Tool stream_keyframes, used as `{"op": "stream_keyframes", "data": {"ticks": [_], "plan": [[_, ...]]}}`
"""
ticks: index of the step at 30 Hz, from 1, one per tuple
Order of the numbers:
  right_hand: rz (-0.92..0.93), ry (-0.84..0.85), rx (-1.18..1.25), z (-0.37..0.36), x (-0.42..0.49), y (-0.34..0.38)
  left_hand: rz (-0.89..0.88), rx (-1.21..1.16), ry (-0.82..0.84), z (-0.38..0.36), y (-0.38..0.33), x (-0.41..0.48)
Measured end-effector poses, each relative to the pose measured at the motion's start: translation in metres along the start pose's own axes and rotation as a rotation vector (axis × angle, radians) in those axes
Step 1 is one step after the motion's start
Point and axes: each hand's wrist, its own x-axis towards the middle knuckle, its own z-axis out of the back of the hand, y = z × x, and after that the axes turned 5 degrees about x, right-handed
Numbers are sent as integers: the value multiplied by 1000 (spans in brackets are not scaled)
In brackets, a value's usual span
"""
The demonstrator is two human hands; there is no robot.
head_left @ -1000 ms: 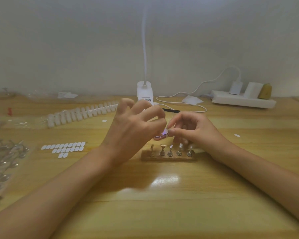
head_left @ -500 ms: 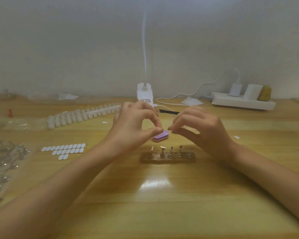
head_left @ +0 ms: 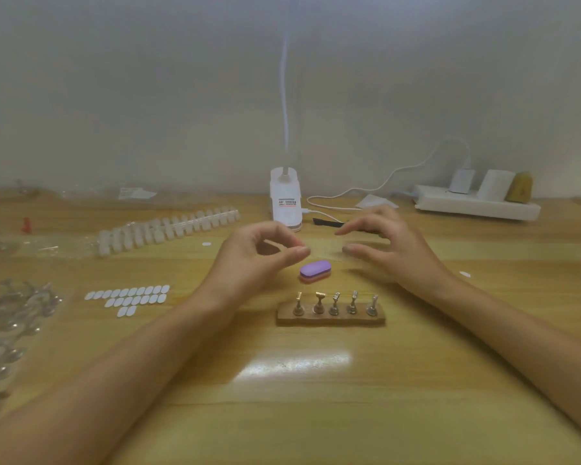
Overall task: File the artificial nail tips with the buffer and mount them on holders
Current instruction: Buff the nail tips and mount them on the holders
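Hands poised over a wooden desk (head_left: 316,414): the purple buffer (head_left: 315,270) lies flat on the wood between them, and neither hand touches it. The left hand (head_left: 259,260) is curled, with thumb and forefinger bent toward each other; whether a nail tip sits between them cannot be told. The right hand (head_left: 389,246), blurred, is loosely spread and grips nothing. Just nearer the person stands a wooden base (head_left: 331,320) with five metal nail holders (head_left: 333,303) upright in a row. A band of bare wood parts the base from the buffer, and a forearm passes on either side. To the left lie white adhesive tabs (head_left: 128,297) and a long strip of nail tips (head_left: 168,229). A lamp base (head_left: 285,203) and a power strip (head_left: 477,204) line the desk's far edge, by the wall.
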Motion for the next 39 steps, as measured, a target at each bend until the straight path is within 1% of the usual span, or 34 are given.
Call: {"op": "stream_keyframes", "data": {"ticks": [2, 4, 5, 9, 11, 14, 15, 18, 19, 23, 24, 26, 28, 29, 32, 33, 35, 36, 38, 39], "plan": [[95, 118, -134, -2, 0, 6, 10, -29, 33, -1, 6, -2], [114, 227, -263, -10, 0, 10, -5, -24, 43, -1, 9, -4], [112, 236, -266, -13, -1, 10, -10, -23, 41, -2, 11, -4], [172, 137, -97, -10, -4, 8, -22, -16, 5, -4, 15, -5], [189, 137, -59, -7, -4, 9, -26, -14, 8, -3, 16, -4], [151, 154, 19, -8, -4, 12, -44, -7, 23, -3, 15, -4], [121, 164, 103, -9, -4, 12, -46, 0, 16, -3, 15, -4], [-3, 190, 492, -8, -5, 16, -45, -9, -11, -3, 16, -3], [-35, 196, 563, -9, -6, 16, -45, -17, -17, -3, 17, -3], [-95, 290, 581, -19, -9, 18, -67, -15, -69, -5, 17, -2], [-109, 278, 586, -20, -8, 19, -95, 15, -77, -6, 16, -2], [-171, 188, 644, -19, -6, 19, -166, 81, -90, -7, 15, -2], [-243, 92, 749, -17, -5, 18, -190, 90, -113, -6, 15, -2], [-252, 84, 761, -17, -5, 17, -191, 85, -125, -6, 15, -3], [-190, 172, 669, -20, -6, 18, -225, 108, -128, -7, 13, -4], [-199, 147, 682, -21, -5, 17, -240, 120, -120, -8, 12, -5], [-257, 43, 753, -20, -3, 16, -252, 130, -112, -8, 11, -5], [-258, 42, 753, -19, -4, 15, -252, 124, -119, -7, 10, -5], [-198, 156, 670, -21, -6, 17, -250, 117, -131, -7, 10, -5], [-172, 174, 640, -23, -7, 16, -249, 125, -127, -7, 10, -5]]}}
